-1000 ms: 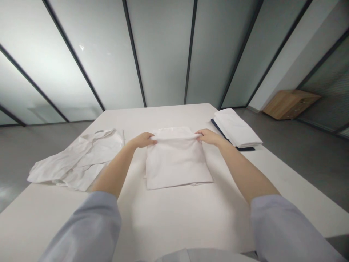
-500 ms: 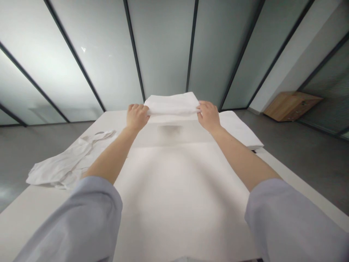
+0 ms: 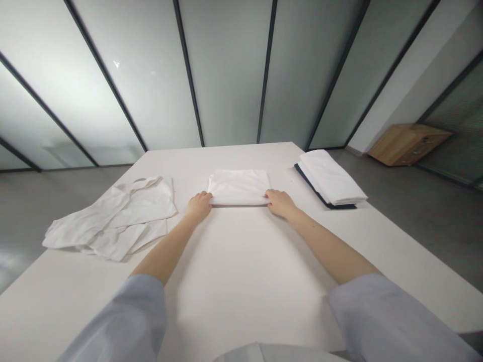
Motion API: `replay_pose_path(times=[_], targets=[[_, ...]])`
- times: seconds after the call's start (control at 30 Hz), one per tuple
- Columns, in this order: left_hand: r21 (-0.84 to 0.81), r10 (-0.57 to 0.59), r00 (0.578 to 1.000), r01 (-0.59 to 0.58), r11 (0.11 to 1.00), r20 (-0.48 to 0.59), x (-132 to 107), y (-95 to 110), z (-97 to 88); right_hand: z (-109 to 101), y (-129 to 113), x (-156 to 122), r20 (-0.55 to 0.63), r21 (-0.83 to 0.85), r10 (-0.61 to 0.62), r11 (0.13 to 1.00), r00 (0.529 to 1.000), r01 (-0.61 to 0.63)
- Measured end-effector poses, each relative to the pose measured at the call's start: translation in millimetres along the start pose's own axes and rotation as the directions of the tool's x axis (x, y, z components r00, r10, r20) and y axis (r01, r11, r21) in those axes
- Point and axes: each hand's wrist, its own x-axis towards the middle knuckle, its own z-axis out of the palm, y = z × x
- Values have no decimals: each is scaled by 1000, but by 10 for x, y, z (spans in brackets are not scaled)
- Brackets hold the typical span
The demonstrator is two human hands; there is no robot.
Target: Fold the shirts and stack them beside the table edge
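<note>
A folded white cloth (image 3: 240, 186), perhaps a garment, lies flat on the white table in front of me. My left hand (image 3: 199, 206) grips its near left corner with fingers closed. At the near right corner my right hand (image 3: 279, 203) pinches the same cloth, its thumb underneath or hidden. To the left, a loosely spread white garment (image 3: 113, 216) rests with wrinkles and overlapping layers. On the right lies a folded white cloth (image 3: 332, 177) on top of a dark navy folded cloth (image 3: 324, 201).
The white table (image 3: 241, 281) runs from my body towards a frosted glass wall (image 3: 230, 70) with dark frames. A wooden cabinet (image 3: 407, 145) stands on the grey floor at the far right.
Both hands have come down and nearer with the folded cloth, which was raised above the table and now lies on it. Both hands still hold its corners.
</note>
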Motion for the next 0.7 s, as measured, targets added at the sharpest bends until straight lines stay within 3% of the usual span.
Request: replay_pose_path(times=[0.1,0.17,0.3,0.5,0.6,0.7], targets=[[-9,-89,996,89,996,-13,-10,65,40,61,-39,7,-64,27,-1,1000,998,2],[-64,-91,995,89,994,-33,-46,62,93,119,-22,-6,-100,64,-2,998,995,9],[-172,-71,993,55,984,-89,-94,-70,160,207,72,-30,-143,158,-19,987,990,42],[-254,-222,973,197,947,-70,-65,-244,126,252,135,-29,-165,249,-15,967,986,57],[-291,-215,975,190,937,-55,-70,-215,95,248,130,-27,-163,251,-12,966,987,53],[-331,-207,973,162,930,-106,-85,-155,80,235,121,-28,-156,257,7,966,988,33]])
